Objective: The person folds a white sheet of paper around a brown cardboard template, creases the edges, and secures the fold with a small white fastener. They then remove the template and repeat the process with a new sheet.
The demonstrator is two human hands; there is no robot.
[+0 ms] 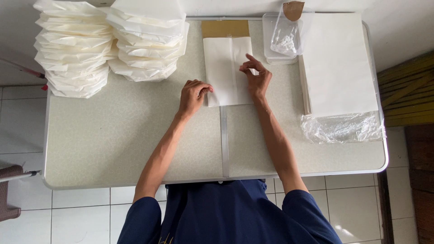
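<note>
Left hand (193, 94) curled, knuckles pinning the lower left edge of the folded sheet (226, 70). Right hand (256, 74) loosely spread, fingertips pressing its right flap. Sheet lies mid-table (113, 144), below a brown card (225, 28). Judgement: keep edges aligned, crease outward firmly.

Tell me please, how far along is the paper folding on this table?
Done: two tall stacks of folded white paper bags stand at the table's far left. In hand: the left hand presses the left edge of a folded white sheet lying over a brown board, while the right hand rests on its centre seam. Left: a pile of flat sheets on clear plastic wrap at right.
</note>
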